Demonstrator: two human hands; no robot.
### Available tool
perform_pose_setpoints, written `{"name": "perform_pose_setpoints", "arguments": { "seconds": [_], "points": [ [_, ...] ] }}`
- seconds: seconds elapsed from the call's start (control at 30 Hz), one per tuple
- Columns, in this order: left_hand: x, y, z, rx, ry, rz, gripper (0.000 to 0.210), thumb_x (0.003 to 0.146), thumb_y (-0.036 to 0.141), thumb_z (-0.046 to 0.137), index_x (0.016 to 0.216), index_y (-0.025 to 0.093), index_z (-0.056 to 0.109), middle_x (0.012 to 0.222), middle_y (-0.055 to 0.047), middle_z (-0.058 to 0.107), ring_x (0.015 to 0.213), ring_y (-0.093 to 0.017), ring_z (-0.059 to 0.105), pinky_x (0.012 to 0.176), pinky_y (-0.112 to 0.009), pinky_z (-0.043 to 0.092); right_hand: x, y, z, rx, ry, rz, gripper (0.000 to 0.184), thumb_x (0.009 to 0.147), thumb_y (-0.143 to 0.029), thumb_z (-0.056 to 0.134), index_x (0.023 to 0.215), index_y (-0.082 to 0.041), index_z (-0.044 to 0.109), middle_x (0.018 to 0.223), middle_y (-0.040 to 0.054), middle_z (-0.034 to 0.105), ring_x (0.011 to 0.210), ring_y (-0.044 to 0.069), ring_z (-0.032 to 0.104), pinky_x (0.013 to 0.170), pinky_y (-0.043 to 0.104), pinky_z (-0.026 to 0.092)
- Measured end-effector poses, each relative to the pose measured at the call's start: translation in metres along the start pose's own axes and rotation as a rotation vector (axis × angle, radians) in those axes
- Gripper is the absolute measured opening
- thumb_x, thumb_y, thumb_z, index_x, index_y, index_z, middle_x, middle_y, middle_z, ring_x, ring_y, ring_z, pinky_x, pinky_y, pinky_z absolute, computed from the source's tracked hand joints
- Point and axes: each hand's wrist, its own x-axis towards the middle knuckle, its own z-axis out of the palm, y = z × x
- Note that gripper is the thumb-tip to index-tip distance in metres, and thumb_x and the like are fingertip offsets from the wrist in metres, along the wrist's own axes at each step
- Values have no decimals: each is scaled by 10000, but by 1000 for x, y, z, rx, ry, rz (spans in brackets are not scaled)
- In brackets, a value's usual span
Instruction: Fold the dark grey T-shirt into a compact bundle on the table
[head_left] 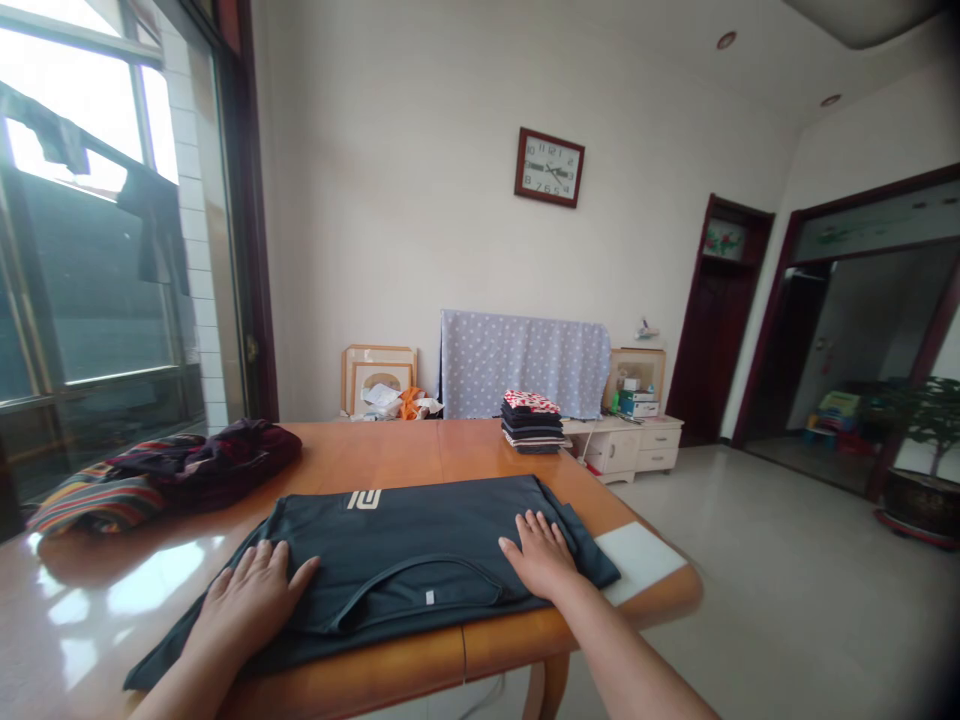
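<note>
High on a pale wall, upper center of the frame, a brown-framed clock. At upper left, a broad window, with dark garments hanging beyond the glass. Mid-frame, against the wall, a polka-dot cloth in pale blue, draped over something wide and hidden; just left of that, framed pictures beside an orange item. To the right, a white cabinet with small boxes on top. Farther right, a dark red door and a wide doorway. At the right edge, a leafy plant in a dark pot.
</note>
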Motion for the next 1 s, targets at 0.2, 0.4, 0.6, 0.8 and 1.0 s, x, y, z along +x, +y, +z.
{"name": "perform_pose_setpoints", "arguments": {
  "seconds": [0.2,0.4,0.6,0.8,1.0],
  "points": [
    [1,-2,3,-6,5,-52,882,872,699,332,1494,83,445,1596,-207,353,1511,-339,242,1202,-521,177,-4,-3,-3,-16,-24,19,857,939,-700,184,1612,-171,170,1685,73,84,1551,270,41,1232,454,6],
    [-6,-1,-7,-55,22,-10,804,915,654,351,1490,102,451,1598,-203,351,1501,-349,262,1192,-532,207,-1,-1,3,-36,-7,26,848,938,-693,205,1610,-176,186,1683,84,107,1548,274,66,1229,475,19],
    [-34,53,-24,-102,84,143,617,993,502,299,1468,147,469,1592,-155,386,1520,-278,236,1209,-490,182,2,2,9,-51,16,17,846,940,-691,197,1608,-171,198,1679,93,132,1546,287,76,1226,488,39],
    [-69,88,-10,-100,-15,178,639,999,536,282,1522,190,405,1626,-145,318,1527,-303,211,1199,-550,186,8,9,19,-73,44,4,864,923,-709,208,1604,-176,218,1669,93,185,1545,279,100,1228,490,74],
    [-79,86,-4,-56,-10,172,691,975,619,270,1511,221,444,1599,-147,375,1512,-343,243,1193,-593,178,20,18,33,-78,79,9,861,908,-713,231,1593,-193,265,1666,72,201,1542,284,127,1231,499,83]
  ]
}}
